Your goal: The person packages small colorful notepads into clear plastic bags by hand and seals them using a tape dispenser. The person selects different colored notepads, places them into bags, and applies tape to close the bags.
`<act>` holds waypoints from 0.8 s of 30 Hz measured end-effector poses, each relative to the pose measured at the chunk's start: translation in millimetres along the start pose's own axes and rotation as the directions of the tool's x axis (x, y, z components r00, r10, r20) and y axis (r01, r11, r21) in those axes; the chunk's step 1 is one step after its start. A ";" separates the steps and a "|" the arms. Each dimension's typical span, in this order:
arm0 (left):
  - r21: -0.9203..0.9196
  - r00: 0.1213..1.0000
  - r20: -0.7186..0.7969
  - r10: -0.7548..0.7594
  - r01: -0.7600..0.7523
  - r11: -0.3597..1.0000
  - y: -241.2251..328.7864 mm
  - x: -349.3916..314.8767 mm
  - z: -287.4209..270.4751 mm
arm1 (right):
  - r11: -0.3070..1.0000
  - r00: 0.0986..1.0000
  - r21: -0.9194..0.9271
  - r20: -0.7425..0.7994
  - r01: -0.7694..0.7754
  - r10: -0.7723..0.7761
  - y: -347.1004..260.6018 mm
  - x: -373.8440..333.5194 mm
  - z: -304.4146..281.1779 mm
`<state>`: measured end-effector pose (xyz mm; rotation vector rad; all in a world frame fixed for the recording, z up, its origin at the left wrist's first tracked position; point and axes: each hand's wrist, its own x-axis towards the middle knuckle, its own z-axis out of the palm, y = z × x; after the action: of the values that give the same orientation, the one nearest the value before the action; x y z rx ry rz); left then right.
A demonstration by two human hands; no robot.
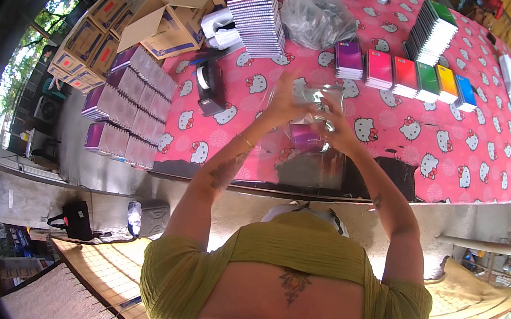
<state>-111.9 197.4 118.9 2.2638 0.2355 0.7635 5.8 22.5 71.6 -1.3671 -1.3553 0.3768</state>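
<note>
A clear plastic bag (pixel 324 96) lies at the near middle of the pink table, between my hands. Just below it is a purple notebook (pixel 305 138); glare hides whether it is inside the plastic. My left hand (pixel 286 104) is at the bag's left side, its blurred fingers stretched forward and its thumb apart. From the right, my right hand (pixel 338 130) reaches over the plastic with bent fingers closed on it, also blurred. A black tape dispenser (pixel 209 88) stands to the left of my left hand.
A row of coloured notebook stacks (pixel 404 76) lies beyond my right hand. Tall spiral notebook stacks (pixel 259 19) rise at the back, beside a crumpled plastic bundle (pixel 319 15). More purple notebooks (pixel 131 106) line the left edge, near an open cardboard box (pixel 174 17).
</note>
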 end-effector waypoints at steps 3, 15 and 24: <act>-0.604 0.721 0.366 -0.588 0.665 0.440 -26.4 -9.6 -15.4 | 0.729 0.816 0.588 -0.191 -0.349 0.545 -4.8 22.9 8.1; -0.150 0.921 0.257 -0.293 0.337 0.930 2.6 -24.1 -29.0 | 0.993 0.961 0.029 0.258 -0.113 0.101 -35.5 37.9 -34.5; 0.167 0.989 0.137 -0.054 0.031 0.985 -18.0 -15.3 -27.6 | 0.820 0.921 0.419 0.175 -0.390 0.349 10.7 41.4 -4.5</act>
<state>-139.5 220.7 115.0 2.4489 0.2885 0.5762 26.8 58.2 83.0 -1.2222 -0.9795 0.9663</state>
